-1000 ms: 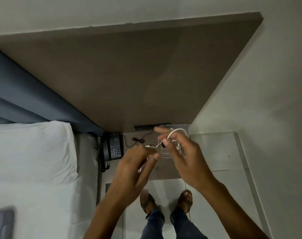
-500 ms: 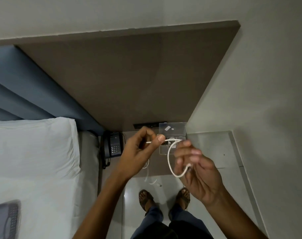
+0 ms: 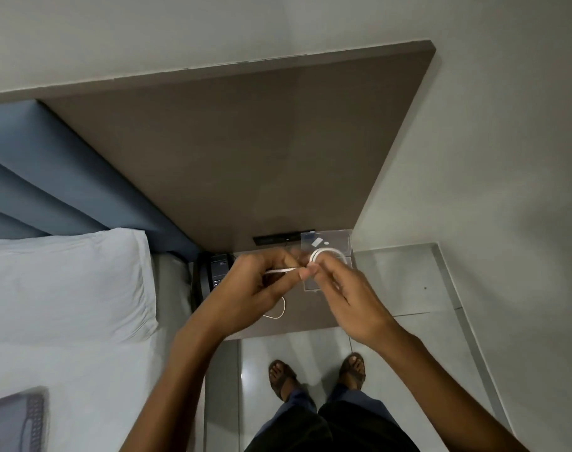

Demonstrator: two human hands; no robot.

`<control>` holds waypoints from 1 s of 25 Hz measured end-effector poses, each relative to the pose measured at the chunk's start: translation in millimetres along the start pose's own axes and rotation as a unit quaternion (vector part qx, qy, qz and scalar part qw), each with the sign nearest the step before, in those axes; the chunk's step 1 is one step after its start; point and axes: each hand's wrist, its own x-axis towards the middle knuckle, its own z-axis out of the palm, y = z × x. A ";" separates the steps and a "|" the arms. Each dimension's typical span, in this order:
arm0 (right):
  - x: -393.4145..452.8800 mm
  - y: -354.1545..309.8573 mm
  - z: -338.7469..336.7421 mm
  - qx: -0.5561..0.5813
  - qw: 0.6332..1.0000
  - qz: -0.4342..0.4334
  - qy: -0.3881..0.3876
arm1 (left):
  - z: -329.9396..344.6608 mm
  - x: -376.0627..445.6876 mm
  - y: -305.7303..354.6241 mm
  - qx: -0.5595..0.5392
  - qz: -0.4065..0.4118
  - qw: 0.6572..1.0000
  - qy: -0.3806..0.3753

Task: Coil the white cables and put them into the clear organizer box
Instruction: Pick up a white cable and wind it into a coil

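Your feet [image 3: 317,373] stand on bare tile floor [image 3: 418,353] at the table's [image 3: 317,316] near edge. Above it, your left hand [image 3: 252,295] pinches the white cable [image 3: 279,271]; slack hangs to the tabletop. Your right hand [image 3: 350,298] grips a small loop. The clear organizer box [image 3: 330,243] sits behind, lid up, by the wall.
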 end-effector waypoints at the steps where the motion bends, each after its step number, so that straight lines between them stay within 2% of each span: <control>1: -5.1 0.6 0.5 0.041 0.997 0.034 -0.051 | -6.0 3.3 3.0 -0.003 0.008 1.000 -0.008; 3: -16.0 -1.7 -0.8 0.208 0.964 0.068 -0.150 | -14.4 12.1 5.3 -0.013 0.013 1.000 0.000; 4: -19.8 -5.8 -3.2 0.326 0.922 0.080 -0.194 | -15.5 16.0 5.0 -0.032 0.011 0.999 0.012; 6: -22.8 -19.4 -5.8 0.547 0.793 0.110 -0.245 | -6.7 21.0 2.3 -0.106 0.001 0.994 0.029; 7: -22.0 -27.7 -4.5 0.640 0.722 0.114 -0.234 | 2.4 22.0 0.5 -0.129 -0.008 0.991 0.033; 8: -19.2 -35.2 -3.6 0.710 0.667 0.110 -0.197 | 13.2 21.7 -0.9 -0.133 -0.015 0.990 0.033; 10: -7.9 -47.5 -9.0 0.787 0.602 0.093 -0.098 | 32.7 15.3 -3.5 -0.110 -0.023 0.993 0.021; 11: -0.1 -53.6 -12.8 0.796 0.599 0.071 -0.052 | 38.8 10.3 -4.3 -0.096 -0.027 0.995 0.014; 12: 8.3 -55.9 -17.0 0.784 0.619 0.046 0.001 | 41.5 4.9 -5.8 -0.080 -0.029 0.996 0.005; 13: 15.8 -56.9 -21.5 0.738 0.672 0.024 0.058 | 41.3 -0.1 -7.4 -0.062 -0.030 0.998 -0.002; 14: 20.2 -55.2 -25.4 0.645 0.756 0.002 0.108 | 38.9 -4.5 -9.0 -0.044 -0.028 0.999 -0.005; 15: 22.1 -53.4 -27.5 0.494 0.855 -0.014 0.153 | 34.7 -8.0 -9.6 -0.029 -0.026 0.999 -0.003; 16: 23.0 -49.5 -28.3 0.309 0.932 -0.032 0.185 | 28.8 -9.9 -9.4 -0.021 -0.026 0.999 0.003; 17: 23.3 -43.4 -28.3 0.142 0.970 -0.052 0.189 | 21.3 -10.2 -6.8 -0.010 -0.026 1.000 0.011; 18: 22.2 -36.0 -27.6 0.027 0.985 -0.065 0.159 | 12.5 -9.1 -2.3 0.002 -0.023 1.000 0.020; 19: 19.7 -29.6 -26.4 -0.043 0.991 -0.069 0.106 | 2.7 -6.7 3.4 0.010 -0.020 0.999 0.030; 20: 15.8 -24.2 -25.6 -0.061 0.995 -0.061 0.040 | -7.4 -3.9 9.8 0.017 -0.015 0.999 0.039; 23: 2.8 -18.1 -27.4 0.059 0.986 0.005 -0.153 | -33.5 9.8 28.6 -0.004 0.012 0.998 0.069; 25: -4.8 -21.2 -21.6 0.231 0.939 0.038 -0.251 | -36.1 22.6 33.8 -0.052 0.030 0.995 0.085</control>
